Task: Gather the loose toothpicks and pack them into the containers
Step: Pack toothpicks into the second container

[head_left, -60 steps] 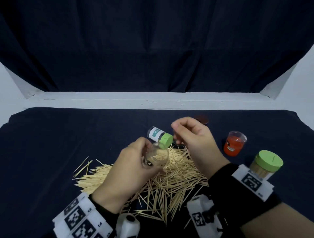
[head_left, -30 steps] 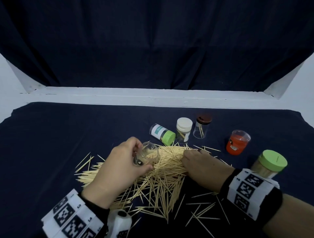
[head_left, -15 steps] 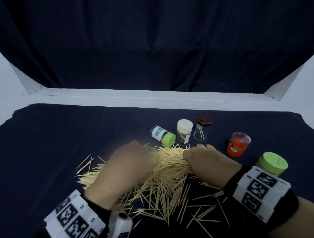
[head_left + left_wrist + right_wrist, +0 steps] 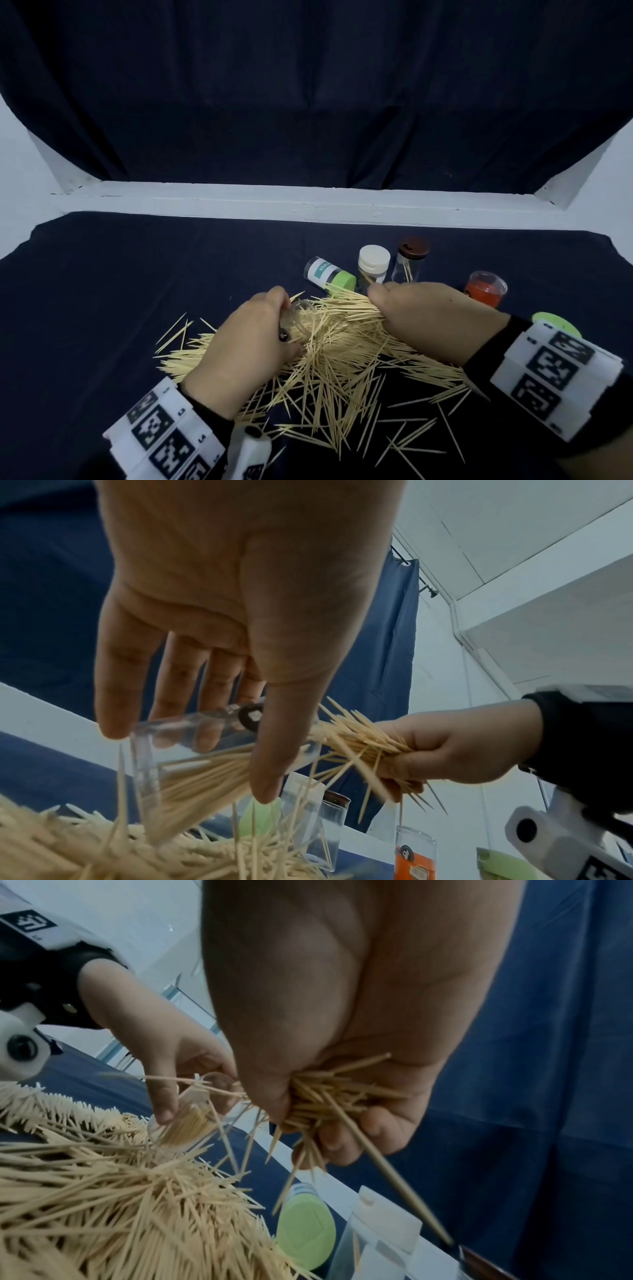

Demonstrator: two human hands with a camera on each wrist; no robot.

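A big pile of loose toothpicks (image 4: pixel 335 373) lies on the dark cloth in front of me. My left hand (image 4: pixel 274 323) grips a small clear container (image 4: pixel 298 322) lying on its side in the pile, mouth to the right. In the left wrist view the clear container (image 4: pixel 178 753) holds a layer of toothpicks between my thumb and fingers. My right hand (image 4: pixel 390 308) grips a bundle of toothpicks (image 4: pixel 329 1096), whose tips point at the container's mouth (image 4: pixel 315 745). Some sticks of the bundle splay loose.
Behind the pile are a green-capped vial on its side (image 4: pixel 329 274), a white-capped vial (image 4: pixel 374 263) and a brown-capped clear vial (image 4: pixel 412 260). An orange cup (image 4: pixel 484 289) and a green-lidded jar (image 4: pixel 555 325) are at the right. A white ledge (image 4: pixel 308 202) borders the far side.
The left hand lowered the clear container into the pile. The right hand came down, closed on a bundle of toothpicks and brought it to the container's mouth.
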